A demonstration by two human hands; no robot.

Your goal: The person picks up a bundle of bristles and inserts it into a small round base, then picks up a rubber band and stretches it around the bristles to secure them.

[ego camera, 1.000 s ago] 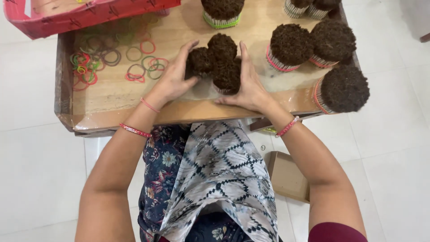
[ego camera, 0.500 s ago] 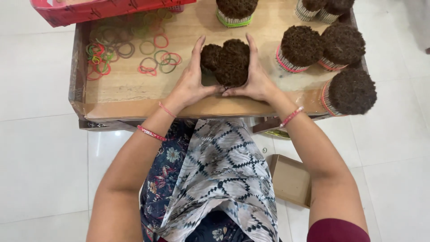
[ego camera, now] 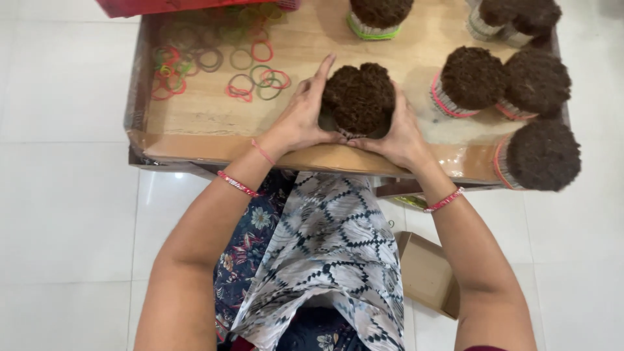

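Note:
A thick bunch of upright dark brown-tipped sticks stands near the front edge of a low wooden board. My left hand presses flat against the bunch's left side, fingers pointing away from me. My right hand cups its right side. Both hands squeeze the sticks into one round bundle.
Several banded bundles stand on the board: one at the back, others at the right. Loose coloured rubber bands lie at the left. A red tray sits behind. A small cardboard box rests on the white tiled floor.
The loose clumps of sticks have been pushed together into one tighter round bunch. Both hands have closed in around it, and the view has shifted slightly.

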